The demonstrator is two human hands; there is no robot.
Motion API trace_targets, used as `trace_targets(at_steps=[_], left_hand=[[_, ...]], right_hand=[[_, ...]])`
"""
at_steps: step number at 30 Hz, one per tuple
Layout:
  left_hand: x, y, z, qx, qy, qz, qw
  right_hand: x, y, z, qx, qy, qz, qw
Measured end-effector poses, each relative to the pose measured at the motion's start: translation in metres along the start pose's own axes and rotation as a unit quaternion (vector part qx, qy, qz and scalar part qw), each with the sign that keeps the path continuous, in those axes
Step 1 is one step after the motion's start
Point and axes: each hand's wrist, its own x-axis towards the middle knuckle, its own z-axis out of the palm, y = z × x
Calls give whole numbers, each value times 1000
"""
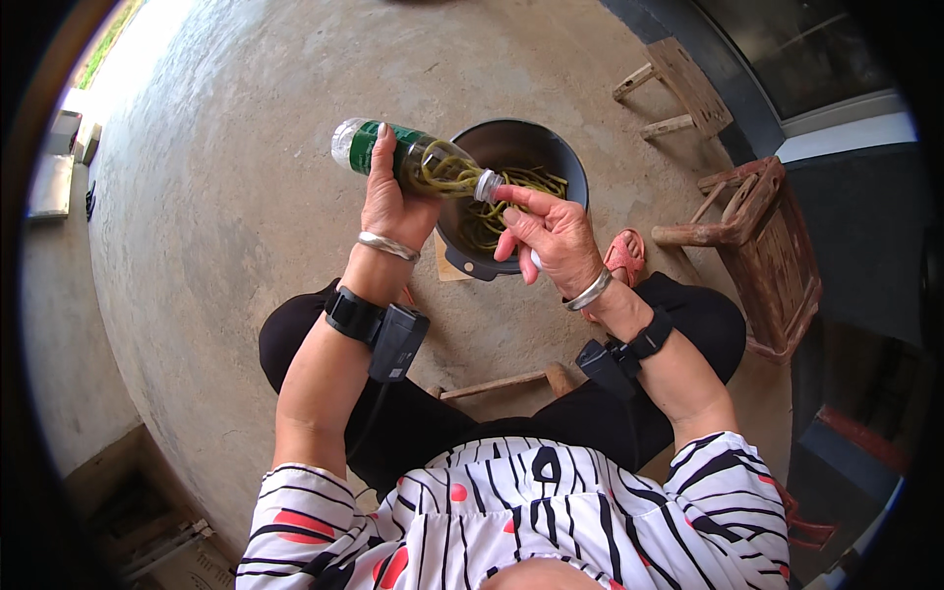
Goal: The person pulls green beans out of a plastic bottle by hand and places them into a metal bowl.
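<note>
My left hand [394, 184] grips a clear plastic bottle [435, 166] with a green label, tilted so its mouth points right over a dark grey basin [479, 265]. Long green bean-like strands fill part of the bottle towards its neck. At the bottle's mouth is the index fingertip of my right hand [553, 232]; whether it reaches inside is hard to see. A small white object [536, 259], perhaps a cap, is tucked under the curled fingers of that hand. More green strands [542, 181] lie in the basin, partly hidden behind the bottle and hand.
The basin stands on a light board [448, 262] on the concrete floor [258, 184]. To the right are a wooden stool [686, 88] and a reddish wooden chair [767, 251]. My sandalled foot [625, 254] is close to the basin's right side. A low wooden bar [494, 387] shows between my legs.
</note>
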Motion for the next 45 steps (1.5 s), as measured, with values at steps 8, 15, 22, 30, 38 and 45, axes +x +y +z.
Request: trace_targets(at_steps=[8, 15, 22, 30, 38, 45], left_hand=[[-12, -24, 6, 71, -63, 24, 995], [-16, -23, 13, 83, -113, -3, 990], [-12, -22, 5, 127, -112, 10, 986], [-20, -19, 15, 109, -114, -5, 987], [-16, -14, 9, 112, -104, -6, 988], [-11, -15, 11, 163, -145, 43, 975]], right_hand=[[2, 6, -11, 373, -147, 134, 906], [-3, 21, -12, 531, -155, 159, 818], [-9, 22, -9, 435, -91, 167, 880], [-16, 30, -8, 527, -144, 145, 825], [-11, 30, -6, 441, -100, 155, 878], [-11, 25, -6, 369, 17, 133, 920]])
